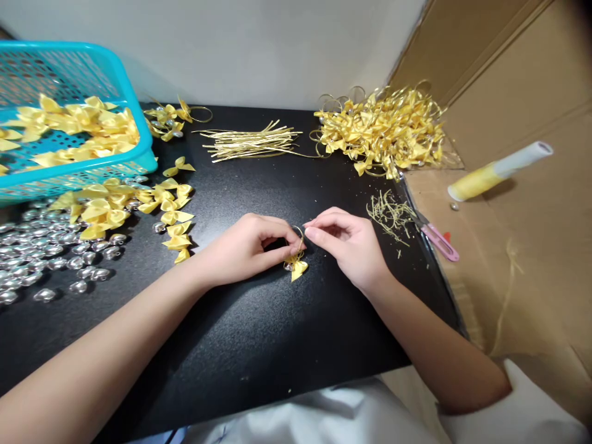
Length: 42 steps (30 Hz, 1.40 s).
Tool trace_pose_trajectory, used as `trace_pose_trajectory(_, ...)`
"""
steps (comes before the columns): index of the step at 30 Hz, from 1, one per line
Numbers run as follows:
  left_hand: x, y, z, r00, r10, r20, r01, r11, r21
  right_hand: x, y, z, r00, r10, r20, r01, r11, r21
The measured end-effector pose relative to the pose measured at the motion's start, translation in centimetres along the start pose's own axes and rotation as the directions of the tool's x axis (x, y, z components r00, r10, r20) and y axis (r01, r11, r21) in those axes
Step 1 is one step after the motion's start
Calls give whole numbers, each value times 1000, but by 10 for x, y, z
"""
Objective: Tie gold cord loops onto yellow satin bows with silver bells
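Observation:
My left hand (245,246) pinches a small yellow ribbon bow (296,265) that rests just above the black table (259,333). My right hand (349,243) meets it from the right, its fingertips closed on a thin gold cord loop (298,231) at the top of the bow. Both hands sit close together at the middle of the table. Whether a bead hangs on the bow is hidden by my fingers.
A turquoise basket (134,148) of yellow bows stands far left, loose bows (171,213) and silver beads (37,256) beside it. Gold cord strips (252,143) lie at the back, finished bows (383,129) far right. Pink snips (439,242), cord trimmings (388,213), a yellow tube (497,171) on cardboard.

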<state>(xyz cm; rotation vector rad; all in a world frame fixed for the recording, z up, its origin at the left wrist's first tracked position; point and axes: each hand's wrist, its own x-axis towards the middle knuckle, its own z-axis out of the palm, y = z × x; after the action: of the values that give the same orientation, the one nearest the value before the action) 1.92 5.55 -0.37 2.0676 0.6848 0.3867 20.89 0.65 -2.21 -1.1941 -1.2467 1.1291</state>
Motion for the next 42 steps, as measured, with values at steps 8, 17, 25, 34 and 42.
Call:
trace_pose_trajectory(8,1,-2,1,999,51,6,-51,999,14,-1,0,2,1000,7,7,-7,1000,8)
trace_pose_trajectory(17,1,-2,4,997,73,-36,-71,996,58,0,0,0,1000,-5,5,5,1000,-23)
trace_pose_trajectory(25,-1,-3,3,999,-27,-29,28,999,44,-1,0,1,1000,11,-2,-11,1000,-7)
trace_pose_trajectory(34,0,-3,-2,1000,9,-12,-9,998,56,0,1,-1,1000,8,10,-8,1000,-25)
trace_pose_trajectory(42,-2,-4,-3,1000,19,-25,-19,999,-31,0,0,0,1000,4,17,-4,1000,12)
